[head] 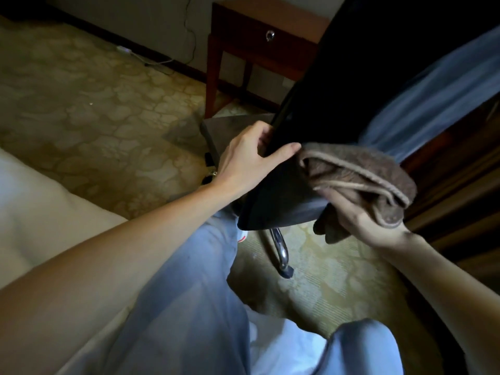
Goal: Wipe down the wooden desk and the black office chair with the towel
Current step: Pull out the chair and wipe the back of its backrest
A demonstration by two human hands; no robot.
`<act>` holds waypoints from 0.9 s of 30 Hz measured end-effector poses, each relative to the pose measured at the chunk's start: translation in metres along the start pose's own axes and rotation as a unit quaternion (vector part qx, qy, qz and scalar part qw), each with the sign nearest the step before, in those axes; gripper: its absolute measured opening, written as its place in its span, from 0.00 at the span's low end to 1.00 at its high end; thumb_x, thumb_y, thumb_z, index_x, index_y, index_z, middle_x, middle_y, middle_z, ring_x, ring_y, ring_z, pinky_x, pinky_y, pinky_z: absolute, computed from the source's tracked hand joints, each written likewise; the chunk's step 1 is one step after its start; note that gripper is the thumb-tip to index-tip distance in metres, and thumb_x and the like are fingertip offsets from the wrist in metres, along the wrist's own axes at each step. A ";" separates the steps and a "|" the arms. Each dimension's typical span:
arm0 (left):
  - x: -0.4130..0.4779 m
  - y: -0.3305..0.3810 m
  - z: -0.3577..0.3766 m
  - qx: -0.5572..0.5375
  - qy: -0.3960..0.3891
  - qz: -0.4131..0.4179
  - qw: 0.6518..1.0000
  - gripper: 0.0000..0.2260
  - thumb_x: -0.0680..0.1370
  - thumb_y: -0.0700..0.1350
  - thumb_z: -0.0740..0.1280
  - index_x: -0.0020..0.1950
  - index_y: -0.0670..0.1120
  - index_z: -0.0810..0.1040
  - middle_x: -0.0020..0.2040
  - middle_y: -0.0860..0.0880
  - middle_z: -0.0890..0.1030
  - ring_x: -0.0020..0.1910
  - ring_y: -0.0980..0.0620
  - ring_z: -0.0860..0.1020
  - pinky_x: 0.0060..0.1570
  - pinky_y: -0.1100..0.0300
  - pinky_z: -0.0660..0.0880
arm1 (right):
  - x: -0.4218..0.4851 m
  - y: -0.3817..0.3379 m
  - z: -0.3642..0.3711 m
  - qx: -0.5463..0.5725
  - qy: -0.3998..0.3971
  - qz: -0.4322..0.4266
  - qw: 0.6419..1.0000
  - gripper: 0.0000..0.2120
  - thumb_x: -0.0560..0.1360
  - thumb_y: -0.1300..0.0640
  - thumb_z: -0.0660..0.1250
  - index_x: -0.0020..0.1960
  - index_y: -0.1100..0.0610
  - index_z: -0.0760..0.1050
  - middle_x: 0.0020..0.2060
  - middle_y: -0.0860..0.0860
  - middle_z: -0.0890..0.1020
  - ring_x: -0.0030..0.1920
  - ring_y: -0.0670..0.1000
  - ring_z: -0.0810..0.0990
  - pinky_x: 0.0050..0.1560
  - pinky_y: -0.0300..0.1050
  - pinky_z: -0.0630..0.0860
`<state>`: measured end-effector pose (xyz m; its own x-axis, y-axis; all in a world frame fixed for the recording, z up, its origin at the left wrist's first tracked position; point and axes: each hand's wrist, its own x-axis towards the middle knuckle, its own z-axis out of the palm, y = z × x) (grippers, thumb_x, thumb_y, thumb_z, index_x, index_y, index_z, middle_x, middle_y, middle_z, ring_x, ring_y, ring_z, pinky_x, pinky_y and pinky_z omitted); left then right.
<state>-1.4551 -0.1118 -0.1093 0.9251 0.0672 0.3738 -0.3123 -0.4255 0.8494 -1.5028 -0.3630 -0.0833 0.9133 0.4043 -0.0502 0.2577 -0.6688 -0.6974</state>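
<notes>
The black office chair (332, 85) fills the upper middle of the view, its back seen from behind, with a chrome leg and caster below it. My left hand (249, 161) grips the chair back's left edge, thumb across the rear face and fingers curled round the rim. My right hand (359, 220) holds a bunched brown towel (359, 171) against the lower right part of the chair back. A light blue garment (433, 93) hangs over the chair's right side. The dark wooden desk (465, 169) shows at the right edge, mostly hidden.
A small wooden side table (243, 41) with a knobbed drawer stands against the far wall. A white cable and plug (127, 51) lie on the patterned carpet (81, 104). A cream upholstered edge (32, 207) is at the left. My knees in light blue trousers (189, 307) are below.
</notes>
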 end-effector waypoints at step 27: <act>0.035 0.007 -0.027 0.049 0.048 -0.124 0.990 0.24 0.85 0.60 0.52 0.73 0.45 0.69 0.69 0.45 0.77 0.68 0.41 0.75 0.67 0.45 0.71 | 0.085 0.021 0.028 -0.425 0.039 -0.224 0.876 0.35 0.57 0.67 0.77 0.63 0.56 0.79 0.55 0.58 0.84 0.56 0.61 0.84 0.59 0.58 0.78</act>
<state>-1.4304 -0.0881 -0.0803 0.9446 0.2641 0.1951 -0.0507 -0.4698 0.8813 -1.4283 -0.3250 -0.1227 0.6699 0.7237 0.1656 0.7077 -0.6899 0.1520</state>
